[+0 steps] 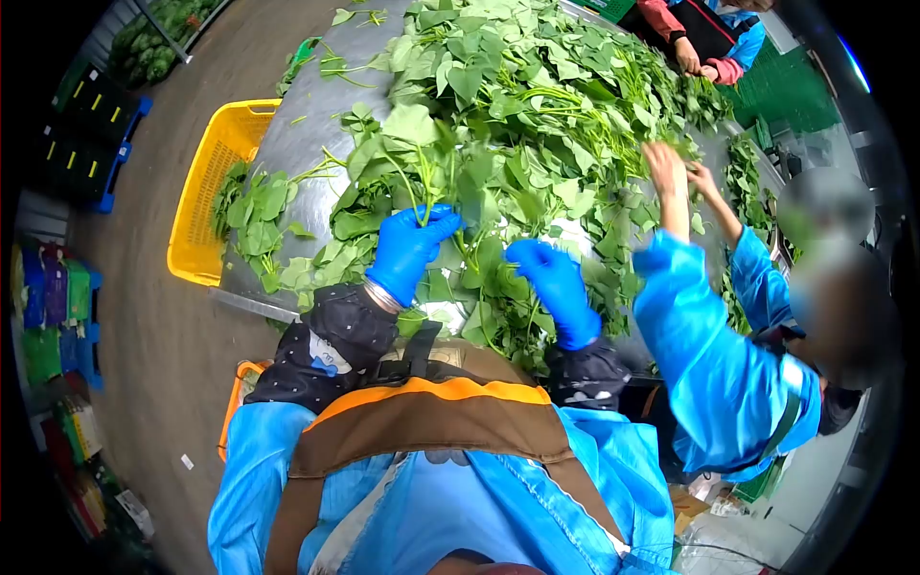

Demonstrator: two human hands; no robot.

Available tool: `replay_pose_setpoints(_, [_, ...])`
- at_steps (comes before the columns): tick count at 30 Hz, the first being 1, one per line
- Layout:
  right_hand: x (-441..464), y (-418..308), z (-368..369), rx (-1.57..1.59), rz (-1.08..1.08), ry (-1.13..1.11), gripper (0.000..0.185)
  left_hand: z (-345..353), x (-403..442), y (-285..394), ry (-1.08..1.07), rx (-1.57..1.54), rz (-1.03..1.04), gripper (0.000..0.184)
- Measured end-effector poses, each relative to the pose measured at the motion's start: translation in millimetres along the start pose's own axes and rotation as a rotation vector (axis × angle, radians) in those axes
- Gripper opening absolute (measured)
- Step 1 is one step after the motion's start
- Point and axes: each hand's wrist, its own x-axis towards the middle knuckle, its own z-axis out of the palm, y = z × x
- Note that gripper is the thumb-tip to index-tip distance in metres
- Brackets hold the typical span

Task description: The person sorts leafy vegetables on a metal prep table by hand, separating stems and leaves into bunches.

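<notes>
My left hand [412,251], in a blue glove, is closed around the stems of a small bunch of leafy greens [414,129]. The leaves of that bunch point away from me, above the pile. To its right, my right hand [558,287], gloved in blue too, has its fingers drawn together over the greens. What its fingertips pinch, if anything, is too small to make out. A large heap of leafy greens [537,105], broad leaves on thin stems, spreads over the metal table [311,120] around both hands.
A yellow plastic crate [206,192] stands against the table's left side, with greens hanging beside it. At right, a co-worker in a blue sleeve [676,297] reaches into the heap. Another person's hands [695,62] work at the far end. An orange crate [235,407] sits low at left.
</notes>
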Motion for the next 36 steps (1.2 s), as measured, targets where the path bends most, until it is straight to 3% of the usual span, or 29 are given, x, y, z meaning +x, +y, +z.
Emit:
replay_pose_setpoints(1, [-3,-10,15,0.008,0.118,-0.138,0.041,0,0,-2,-0.016,-0.038,-0.004,0.018])
replay_pose_setpoints(2, [0,-6,35,0.250,0.088,-0.187,0.046,1,1,-7,-0.035,-0.074,-0.009,0.017])
replay_pose_setpoints(5, [12,-12,50,0.594,0.065,-0.102,0.036,2,5,-19,-0.066,-0.087,-0.018,0.017])
replay_pose_setpoints(8, [2,-19,38,0.520,-0.018,-0.110,0.030,-15,13,-21,-0.078,-0.113,-0.010,0.020])
replay_pose_setpoints(9, [-14,-23,34,0.623,0.003,-0.141,0.027,-28,23,-19,-0.049,-0.258,-0.016,0.013])
replay_pose_setpoints(11, [-27,2,27,0.397,-0.165,-0.327,0.027,-59,36,-9,-0.196,-0.411,0.014,0.017])
replay_pose_setpoints(12, [-25,14,20,0.089,-0.075,-0.471,0.028,-62,34,-8,-0.238,-0.434,0.017,0.018])
replay_pose_setpoints(15, [-12,27,21,-0.093,-0.214,-0.076,0.036,-60,19,2,-0.320,-0.477,-0.019,0.023])
replay_pose_setpoints(16, [-12,2,16,-0.022,-0.161,-0.065,0.048,-60,19,-1,-0.347,-0.516,-0.024,0.022])
replay_pose_setpoints(17, [-9,-10,17,0.058,-0.269,-0.040,0.054,-58,19,-6,-0.371,-0.557,-0.032,0.022])
replay_pose_setpoints(19, [-9,-36,33,0.207,-0.339,0.026,0.058,-49,17,-11,-0.399,-0.544,-0.047,0.022])
replay_pose_setpoints(21, [-2,-51,51,0.159,-0.456,0.019,0.061,-43,19,-16,-0.440,-0.539,-0.031,0.021])
replay_pose_setpoints(22, [3,-48,66,0.149,-0.492,0.130,0.047,-41,19,-15,-0.464,-0.537,-0.011,0.021])
replay_pose_setpoints(23, [4,-44,68,0.144,-0.393,0.114,0.039,-40,18,-13,-0.484,-0.535,0.012,0.021])
replay_pose_setpoints(24, [3,-41,70,0.140,-0.297,0.095,0.032,-37,12,-10,-0.307,-0.506,-0.032,0.020])
replay_pose_setpoints(25, [2,-39,70,0.135,-0.201,0.075,0.025,-40,13,-11,-0.292,-0.505,-0.021,0.020])
replay_pose_setpoints(26, [1,-35,66,-0.187,-0.356,0.014,0.013,-45,16,-11,-0.279,-0.504,-0.012,0.021])
replay_pose_setpoints(29, [-19,-10,64,-0.298,-0.807,-0.412,0.022,-62,30,-9,-0.215,-0.476,0.027,0.021])
replay_pose_setpoints(33, [-26,-29,41,-0.231,-0.386,-0.223,0.045,-59,24,-3,-0.028,-0.208,0.068,0.014])
replay_pose_setpoints(35, [-19,-35,36,0.004,-0.223,-0.013,0.044,-49,24,-1,0.038,-0.099,0.084,0.012])
replay_pose_setpoints(36, [-16,-40,36,-0.054,-0.233,0.056,0.041,-42,22,-2,0.053,-0.080,0.088,0.011])
